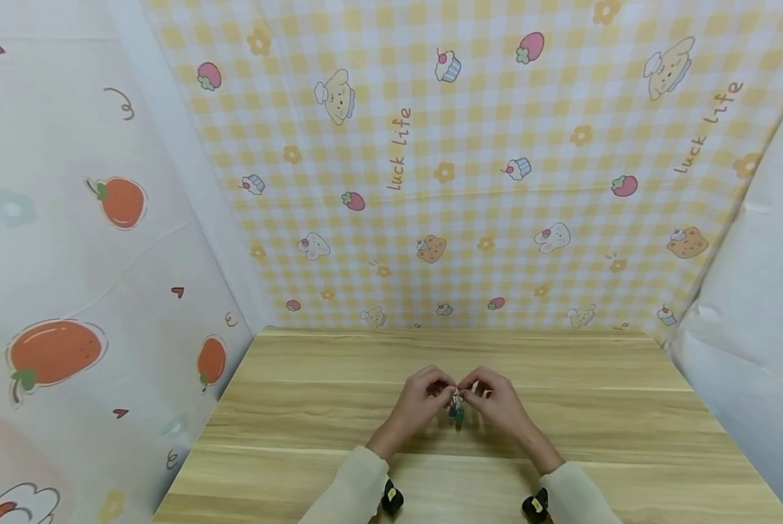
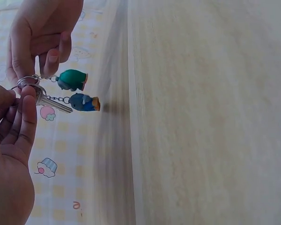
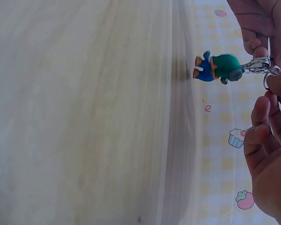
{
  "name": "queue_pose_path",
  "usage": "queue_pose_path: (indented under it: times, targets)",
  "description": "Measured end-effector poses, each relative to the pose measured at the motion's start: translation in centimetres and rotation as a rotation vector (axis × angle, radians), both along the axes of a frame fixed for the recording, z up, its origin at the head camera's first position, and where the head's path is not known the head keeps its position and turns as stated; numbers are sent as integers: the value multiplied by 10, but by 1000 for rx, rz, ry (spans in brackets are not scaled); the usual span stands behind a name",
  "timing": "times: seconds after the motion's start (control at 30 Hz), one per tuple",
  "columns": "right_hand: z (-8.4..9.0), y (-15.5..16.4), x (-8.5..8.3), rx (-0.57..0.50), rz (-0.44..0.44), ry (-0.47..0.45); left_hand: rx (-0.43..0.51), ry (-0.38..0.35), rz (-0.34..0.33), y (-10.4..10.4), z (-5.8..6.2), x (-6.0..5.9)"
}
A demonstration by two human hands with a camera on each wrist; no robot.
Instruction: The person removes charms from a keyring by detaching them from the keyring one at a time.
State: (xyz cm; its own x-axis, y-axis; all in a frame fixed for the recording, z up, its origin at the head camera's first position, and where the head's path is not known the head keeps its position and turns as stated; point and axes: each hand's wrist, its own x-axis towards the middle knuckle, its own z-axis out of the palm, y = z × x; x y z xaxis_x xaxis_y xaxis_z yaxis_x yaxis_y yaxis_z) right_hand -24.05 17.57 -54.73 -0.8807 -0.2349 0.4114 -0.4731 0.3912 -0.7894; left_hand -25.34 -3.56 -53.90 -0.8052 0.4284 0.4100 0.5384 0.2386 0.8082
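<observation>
A small key ring [image 2: 25,83] is held up in the air over the middle of the wooden surface [image 1: 313,407], between the two hands. From it hang a silver key [image 2: 51,102] and two short chains, one carrying a green charm [image 2: 72,79], the other a blue charm [image 2: 84,102]. They dangle freely below the ring, clear of the wood, which is probably why the ring is held raised: the weight pulls the chains straight and keeps them out of the fingers' way.

The left hand [image 1: 418,405] pinches the ring with thumb and fingertip, its grip narrow and closed on the metal. The right hand [image 1: 496,402] meets it from the other side, its fingertips also pinched on the ring by the chains, so the loop is steadied at two points.

Pale sleeves [image 1: 348,487] lie at the near edge. Behind stands a yellow checked backdrop [image 1: 496,145] with cartoon prints.
</observation>
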Motion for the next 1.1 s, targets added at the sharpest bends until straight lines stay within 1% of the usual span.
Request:
queue_pose_path:
  times: [0.23,0.4,0.5,0.63,0.73,0.83,0.9,1.0,1.1]
  targets:
    - [3,-1,2,-39,-101,-130,-7,-2,-4,-3,2,1]
    - [3,-2,1,-41,-100,-178,3,-9,-9,-4,-1,0]
    - [3,-2,2,-40,-90,-189,15,-13,-13,-3,-2,0]
    - [4,-2,1,-25,-56,-163,11,-18,-8,-4,-1,0]
    - [4,-1,1,-26,-7,-115,9,-24,-6,-4,0,1]
    - [3,-1,1,-28,55,-63,21,-27,-15,-4,0,1]
    - [3,-2,0,-19,81,-28,30,-29,-22,-5,0,1]
    - [3,-3,1,-12,86,8,32,-37,-27,-5,0,1]
    - [3,-4,2,-15,70,13,24,-40,-25,-6,0,1]
